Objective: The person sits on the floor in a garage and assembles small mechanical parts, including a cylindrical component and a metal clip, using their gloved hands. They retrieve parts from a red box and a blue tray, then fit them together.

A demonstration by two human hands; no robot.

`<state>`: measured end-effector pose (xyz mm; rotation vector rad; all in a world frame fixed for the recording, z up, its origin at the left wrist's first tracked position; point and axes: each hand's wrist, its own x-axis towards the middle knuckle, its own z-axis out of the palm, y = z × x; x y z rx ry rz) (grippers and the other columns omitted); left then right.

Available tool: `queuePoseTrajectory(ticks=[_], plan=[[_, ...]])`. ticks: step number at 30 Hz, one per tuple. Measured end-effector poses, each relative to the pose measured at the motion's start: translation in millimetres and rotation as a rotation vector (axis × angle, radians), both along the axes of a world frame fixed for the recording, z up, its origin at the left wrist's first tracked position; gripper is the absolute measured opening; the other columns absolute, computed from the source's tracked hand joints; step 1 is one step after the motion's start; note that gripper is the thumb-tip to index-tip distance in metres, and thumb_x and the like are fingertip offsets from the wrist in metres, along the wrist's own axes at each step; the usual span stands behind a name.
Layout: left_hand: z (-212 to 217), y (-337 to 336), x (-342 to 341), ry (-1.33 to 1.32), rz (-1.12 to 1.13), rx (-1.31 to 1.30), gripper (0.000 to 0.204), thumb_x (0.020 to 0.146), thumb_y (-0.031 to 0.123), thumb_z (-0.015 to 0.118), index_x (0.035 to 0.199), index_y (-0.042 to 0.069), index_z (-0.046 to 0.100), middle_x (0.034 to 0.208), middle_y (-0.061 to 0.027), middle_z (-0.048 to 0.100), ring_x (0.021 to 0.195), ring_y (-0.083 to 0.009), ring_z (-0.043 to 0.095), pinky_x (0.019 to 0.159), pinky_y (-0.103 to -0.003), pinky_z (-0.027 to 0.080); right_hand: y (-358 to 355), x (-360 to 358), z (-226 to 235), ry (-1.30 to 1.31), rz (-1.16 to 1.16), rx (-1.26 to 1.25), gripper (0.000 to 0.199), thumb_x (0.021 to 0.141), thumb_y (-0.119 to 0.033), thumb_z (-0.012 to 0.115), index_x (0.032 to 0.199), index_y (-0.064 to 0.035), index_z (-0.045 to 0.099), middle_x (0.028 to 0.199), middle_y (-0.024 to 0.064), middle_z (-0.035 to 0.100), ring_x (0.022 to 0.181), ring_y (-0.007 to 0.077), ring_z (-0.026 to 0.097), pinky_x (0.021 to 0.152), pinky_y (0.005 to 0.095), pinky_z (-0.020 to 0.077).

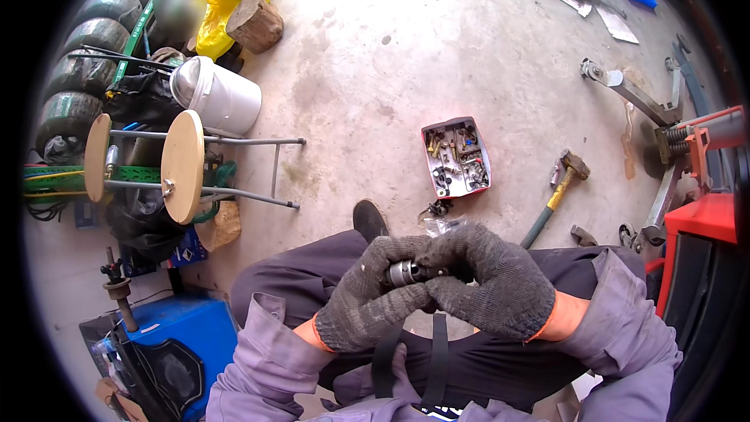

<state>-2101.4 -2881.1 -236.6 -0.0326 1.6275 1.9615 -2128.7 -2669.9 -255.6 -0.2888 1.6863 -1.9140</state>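
Both of my hands wear dark grey knit gloves and meet over my lap. My left hand and my right hand together grip a small shiny metal cylinder, which shows only between the fingers. Most of that part is hidden by the gloves. On the concrete floor ahead lies a red compartment tray filled with several small metal fittings and bolts. A hammer with a yellow and green handle lies to its right.
A wooden stool lies tipped on its side at the left, beside a white bucket, a wood block and stacked tyres. A blue machine stands at lower left. Red equipment and metal arms fill the right edge.
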Motion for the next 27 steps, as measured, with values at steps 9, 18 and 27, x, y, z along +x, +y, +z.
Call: queuePoseTrajectory(ticks=[9,18,27], plan=[[-1,0,-24,-0.422,0.023,0.275,0.053,0.097,0.031,0.057,0.133,-0.006,0.046,0.097,-0.0134,0.065,0.080,-0.0190,0.067,0.062,-0.032,0.059,-6,-9,1,0.154,-0.099,0.030,0.031,0.090,-0.006,0.066,0.120,-0.0014,0.063,0.102,0.0148,0.069,0.092,0.0249,0.068,0.080,0.0355,0.0540],[0,2,-15,-0.347,0.191,0.244,0.042,0.098,0.022,0.052,0.128,-0.006,0.049,0.094,-0.0174,0.065,0.069,-0.0257,0.068,0.059,-0.032,0.057,-10,-12,4,-0.117,-0.027,0.153,0.025,0.091,-0.011,0.066,0.114,-0.0012,0.065,0.098,0.0176,0.068,0.088,0.0293,0.068,0.076,0.0373,0.0541],[-6,4,-10,-0.190,0.095,0.008,0.054,0.095,0.037,0.054,0.133,-0.002,0.051,0.091,-0.0073,0.068,0.069,-0.0145,0.068,0.052,-0.020,0.041,-5,-11,-1,0.466,-0.116,0.199,0.026,0.088,-0.017,0.069,0.109,-0.0032,0.064,0.095,0.0162,0.066,0.087,0.0323,0.066,0.077,0.0402,0.0533]])
